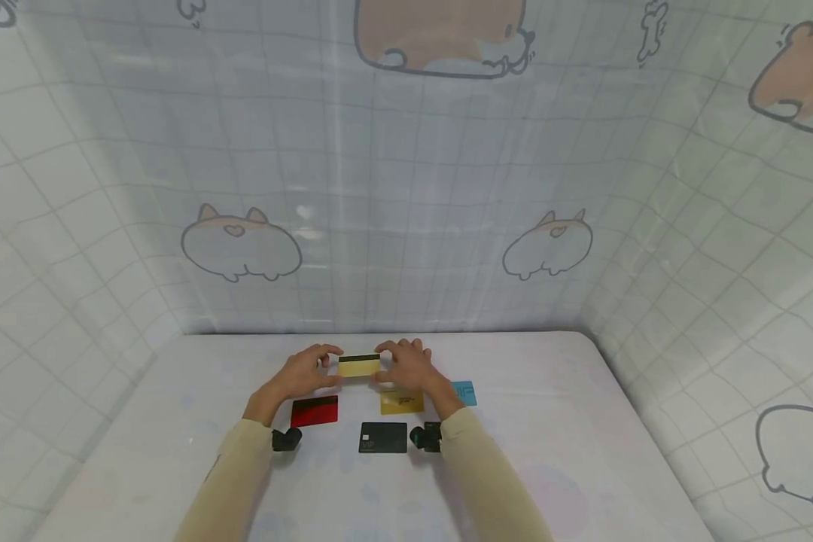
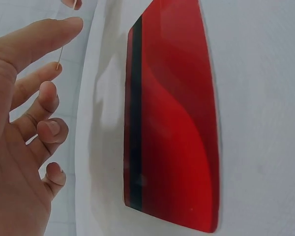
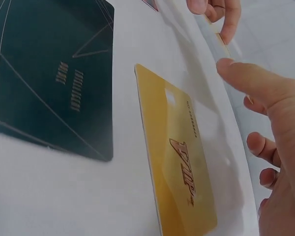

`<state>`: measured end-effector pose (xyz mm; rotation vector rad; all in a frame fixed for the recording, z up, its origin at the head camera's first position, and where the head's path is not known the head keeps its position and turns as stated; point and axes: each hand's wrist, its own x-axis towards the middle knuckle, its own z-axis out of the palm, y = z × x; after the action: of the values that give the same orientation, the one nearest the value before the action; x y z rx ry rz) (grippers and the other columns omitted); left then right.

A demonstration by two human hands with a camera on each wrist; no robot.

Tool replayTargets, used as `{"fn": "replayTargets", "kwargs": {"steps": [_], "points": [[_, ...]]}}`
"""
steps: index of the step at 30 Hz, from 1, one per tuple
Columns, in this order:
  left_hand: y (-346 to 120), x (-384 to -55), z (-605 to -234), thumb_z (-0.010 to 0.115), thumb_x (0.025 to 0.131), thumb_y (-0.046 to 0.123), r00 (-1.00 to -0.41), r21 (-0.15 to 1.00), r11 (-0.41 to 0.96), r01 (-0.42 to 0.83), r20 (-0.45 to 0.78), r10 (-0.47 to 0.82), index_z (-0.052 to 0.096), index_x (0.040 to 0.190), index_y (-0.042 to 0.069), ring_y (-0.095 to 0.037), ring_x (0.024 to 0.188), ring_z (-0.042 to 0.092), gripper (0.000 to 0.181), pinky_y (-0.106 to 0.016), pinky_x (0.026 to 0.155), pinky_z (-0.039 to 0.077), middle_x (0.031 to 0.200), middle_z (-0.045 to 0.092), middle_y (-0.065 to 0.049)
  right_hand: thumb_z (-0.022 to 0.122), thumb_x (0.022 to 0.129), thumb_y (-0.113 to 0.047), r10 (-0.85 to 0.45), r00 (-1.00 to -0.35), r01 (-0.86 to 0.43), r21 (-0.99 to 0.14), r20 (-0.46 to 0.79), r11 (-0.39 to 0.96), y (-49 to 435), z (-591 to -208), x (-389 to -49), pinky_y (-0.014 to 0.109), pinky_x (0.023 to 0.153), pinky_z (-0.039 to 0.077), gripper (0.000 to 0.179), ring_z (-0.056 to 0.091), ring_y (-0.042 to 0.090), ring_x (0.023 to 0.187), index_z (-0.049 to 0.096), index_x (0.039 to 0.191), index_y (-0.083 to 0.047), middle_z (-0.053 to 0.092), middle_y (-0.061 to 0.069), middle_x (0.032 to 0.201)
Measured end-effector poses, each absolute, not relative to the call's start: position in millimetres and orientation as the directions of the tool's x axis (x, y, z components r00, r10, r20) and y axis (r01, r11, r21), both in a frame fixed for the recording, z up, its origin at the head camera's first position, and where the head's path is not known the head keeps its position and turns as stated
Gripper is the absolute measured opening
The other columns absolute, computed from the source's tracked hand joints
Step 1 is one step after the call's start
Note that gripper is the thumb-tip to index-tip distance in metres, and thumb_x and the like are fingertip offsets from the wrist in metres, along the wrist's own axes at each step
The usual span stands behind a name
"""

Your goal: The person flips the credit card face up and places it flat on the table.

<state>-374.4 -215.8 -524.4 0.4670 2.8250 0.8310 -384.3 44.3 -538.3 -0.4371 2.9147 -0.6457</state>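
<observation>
Both hands hold a yellow card (image 1: 359, 368) with a black stripe along its top edge, raised near the table's far side. My left hand (image 1: 306, 370) pinches its left end between thumb and index finger; my right hand (image 1: 408, 365) pinches the right end likewise. In the left wrist view the held card shows only as a thin edge. Below the left hand lies a red card (image 1: 315, 411) with a dark stripe. Under the right hand lies a gold VIP card (image 3: 174, 157), partly covered by that hand in the head view.
A black VIP card (image 1: 382, 437) lies nearer, at the middle of the white table (image 1: 339, 497). Another dark card (image 1: 433, 436) is partly hidden by the right wrist's camera. A blue card (image 1: 466, 392) lies right of the right wrist. Patterned curtains (image 1: 406, 188) surround the table.
</observation>
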Motion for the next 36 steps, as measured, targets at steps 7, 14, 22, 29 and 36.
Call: {"fn": "replayTargets", "kwargs": {"steps": [7,14,22,29,36], "points": [[-215,-368,-523,0.078,0.073,0.045,-0.935,0.556,0.792,0.254,-0.07,0.349,0.055,0.126,0.026,-0.018,0.086,0.046,0.061,-0.031,0.065,0.039,0.094,0.051,-0.002,0.065,0.074,-0.066,-0.341,-0.939,-0.27,-0.509,-0.05,0.818,47,-532,-377,0.042,0.082,0.034,0.058,0.04,0.013,0.094,0.051,0.125,-0.044,0.054,-0.007,0.099],[-213,-364,-523,0.077,0.074,0.043,-0.935,0.593,0.77,0.235,-0.08,0.346,0.054,0.126,0.026,-0.017,0.085,0.048,0.06,-0.03,0.067,0.041,0.091,0.051,0.0,0.069,0.078,-0.052,-0.388,-0.917,-0.228,-0.676,-0.093,0.701,48,-529,-370,0.029,0.069,0.044,0.061,0.051,0.014,0.083,0.047,0.131,-0.031,0.055,-0.002,0.095],[-215,-358,-520,0.076,0.078,0.036,-0.923,0.665,0.708,0.237,-0.074,0.379,0.052,0.127,0.024,-0.017,0.074,0.048,0.056,-0.03,0.06,0.043,0.084,0.051,0.0,0.067,0.079,-0.054,-0.386,-0.921,-0.229,-0.724,-0.056,0.65,49,-524,-364,0.029,0.064,0.044,0.059,0.051,0.013,0.073,0.045,0.129,-0.032,0.055,-0.002,0.086],[-210,-351,-521,0.075,0.078,0.037,-0.926,0.658,0.718,0.228,-0.082,0.369,0.055,0.125,0.024,-0.016,0.074,0.048,0.053,-0.029,0.059,0.043,0.081,0.051,0.0,0.068,0.08,-0.051,-0.415,-0.91,-0.255,-0.765,-0.017,0.591,51,-524,-360,0.028,0.063,0.045,0.057,0.052,0.012,0.07,0.046,0.128,-0.03,0.057,-0.002,0.084],[-203,-342,-519,0.077,0.077,0.035,-0.926,0.661,0.714,0.23,-0.076,0.369,0.058,0.121,0.023,-0.016,0.069,0.047,0.049,-0.03,0.057,0.041,0.078,0.05,0.0,0.069,0.083,-0.041,-0.461,-0.887,-0.267,-0.832,0.015,0.487,51,-517,-353,0.027,0.065,0.044,0.055,0.051,0.012,0.071,0.044,0.129,-0.024,0.058,0.002,0.085]]}}
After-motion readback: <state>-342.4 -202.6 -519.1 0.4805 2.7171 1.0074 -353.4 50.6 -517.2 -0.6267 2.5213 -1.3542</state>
